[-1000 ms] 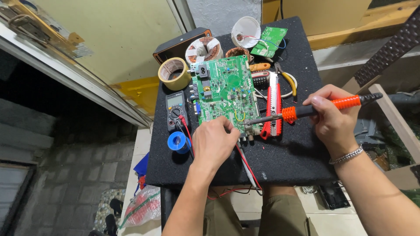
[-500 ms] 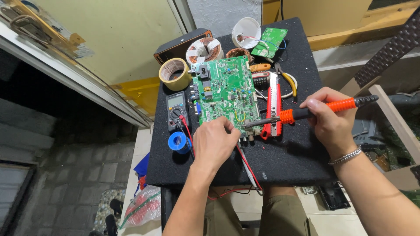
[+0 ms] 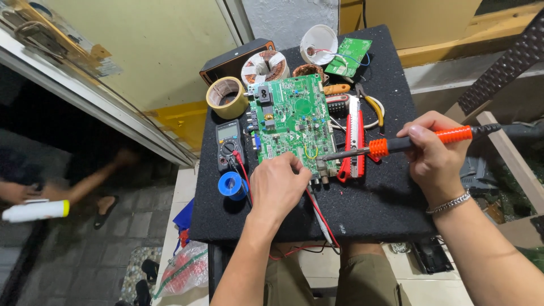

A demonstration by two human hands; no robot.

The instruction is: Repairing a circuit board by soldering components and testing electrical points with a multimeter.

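A green circuit board [image 3: 292, 119] lies on a black foam mat [image 3: 374, 204]. My left hand [image 3: 279, 187] rests on the board's near edge, fingers curled, pinching what looks like thin solder wire, too fine to tell. An orange-and-black soldering iron [image 3: 396, 145] is gripped in my right hand [image 3: 436, 150]. Its tip points left and touches the board's near right corner, close to my left fingers.
On the mat are a multimeter [image 3: 229, 144] with red and black leads, a blue solder spool [image 3: 232, 185], a tape roll [image 3: 225, 96], a red utility knife [image 3: 354, 136], pliers [image 3: 371, 105], copper coils [image 3: 265, 65], a white cup [image 3: 318, 42] and a small green board [image 3: 349, 55]. Another person [image 3: 62, 187] moves at left.
The iron tip has slid slightly left along the board's near corner. My left hand stays on the board edge. The person at left has come into view.
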